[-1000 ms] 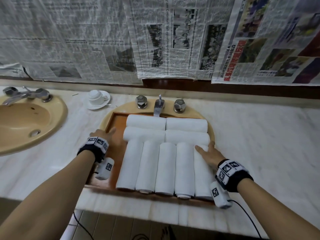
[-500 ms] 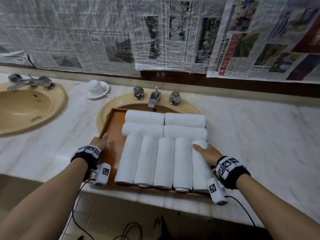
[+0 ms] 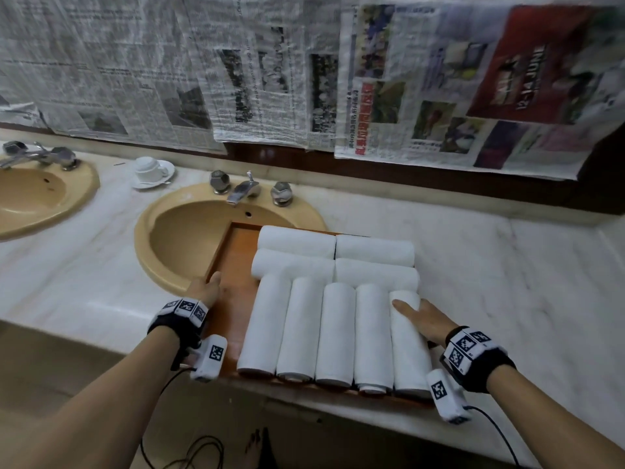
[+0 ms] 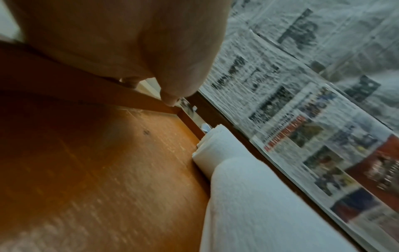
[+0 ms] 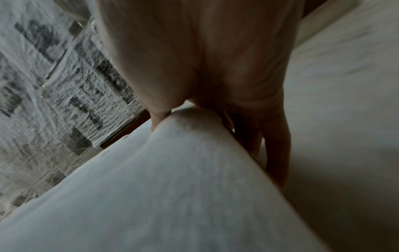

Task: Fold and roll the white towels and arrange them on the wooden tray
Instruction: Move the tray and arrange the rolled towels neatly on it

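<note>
I am judging the nine soft, light rolled towels (image 3: 333,309), lying packed on the wooden tray (image 3: 236,265) across the sink (image 3: 189,238), best handled by the tray's rims, where my left hand (image 3: 206,289) is gripping and my right hand (image 3: 422,316) is lying flat, fingers (image 3: 402,304) straight, on the rightmost roll (image 3: 407,353).

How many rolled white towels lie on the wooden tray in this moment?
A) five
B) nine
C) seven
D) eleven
B: the head view shows the wooden tray holding nine rolled white towels, four lying crosswise in two rows at the back and five lying lengthwise side by side at the front.
</note>
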{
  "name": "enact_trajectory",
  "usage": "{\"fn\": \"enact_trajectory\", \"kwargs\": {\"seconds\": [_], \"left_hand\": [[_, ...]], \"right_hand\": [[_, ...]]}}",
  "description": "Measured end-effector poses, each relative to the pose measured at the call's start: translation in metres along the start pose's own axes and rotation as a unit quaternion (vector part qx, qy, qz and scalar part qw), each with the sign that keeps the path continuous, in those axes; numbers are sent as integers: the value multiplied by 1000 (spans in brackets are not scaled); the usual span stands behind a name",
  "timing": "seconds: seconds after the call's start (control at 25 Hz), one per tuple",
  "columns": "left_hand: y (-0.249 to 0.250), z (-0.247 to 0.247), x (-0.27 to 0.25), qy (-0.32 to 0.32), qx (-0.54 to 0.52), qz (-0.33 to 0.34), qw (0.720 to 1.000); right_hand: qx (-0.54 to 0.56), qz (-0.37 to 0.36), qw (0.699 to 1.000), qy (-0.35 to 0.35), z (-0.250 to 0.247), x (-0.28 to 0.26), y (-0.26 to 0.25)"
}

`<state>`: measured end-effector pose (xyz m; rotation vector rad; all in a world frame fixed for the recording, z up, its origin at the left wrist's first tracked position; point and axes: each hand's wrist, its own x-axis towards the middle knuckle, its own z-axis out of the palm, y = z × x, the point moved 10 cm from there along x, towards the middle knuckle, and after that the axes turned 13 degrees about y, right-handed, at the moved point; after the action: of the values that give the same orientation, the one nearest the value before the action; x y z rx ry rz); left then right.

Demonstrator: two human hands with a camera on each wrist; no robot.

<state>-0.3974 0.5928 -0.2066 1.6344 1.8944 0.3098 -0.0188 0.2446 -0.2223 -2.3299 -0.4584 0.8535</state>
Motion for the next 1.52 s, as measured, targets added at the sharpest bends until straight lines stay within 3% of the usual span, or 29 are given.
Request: {"fn": "enact_trajectory", "kwargs": {"seconds": [0.28, 0.36, 0.52, 0.72, 0.96, 1.08, 1.2, 1.28, 1.36, 1.44, 1.52], "left_hand": [[82, 128, -129, -53, -23, 42, 997], [102, 157, -154, -75, -21, 49, 996], [124, 188, -189, -88, -23, 52, 995], [133, 201, -200, -87, -31, 40, 995], [133, 203, -199, -91, 25, 42, 995], [132, 193, -200, -93, 91, 44, 990], [141, 183, -209, -114, 172, 81, 975], [160, 176, -224, -60, 152, 112, 980], [192, 174, -249, 4, 94, 198, 976], [215, 190, -289, -22, 34, 286, 957], [215, 206, -319, -73, -32, 294, 953]], "right_hand": [[31, 61, 997, 39, -138, 42, 195], [57, 91, 993, 58, -169, 37, 218], [145, 108, 980, 86, -213, -18, 174], [201, 104, 969, 104, -230, -5, 175], [129, 152, 970, 137, -232, 3, 191], [73, 135, 977, 149, -232, -6, 178], [-97, 65, 971, 207, -226, -18, 141], [-164, -33, 956, 243, -199, -31, 98], [-144, -130, 957, 218, -154, -50, 54], [-140, -195, 953, 183, -112, -63, 27], [-195, -221, 941, 168, -88, -66, 18]]}}
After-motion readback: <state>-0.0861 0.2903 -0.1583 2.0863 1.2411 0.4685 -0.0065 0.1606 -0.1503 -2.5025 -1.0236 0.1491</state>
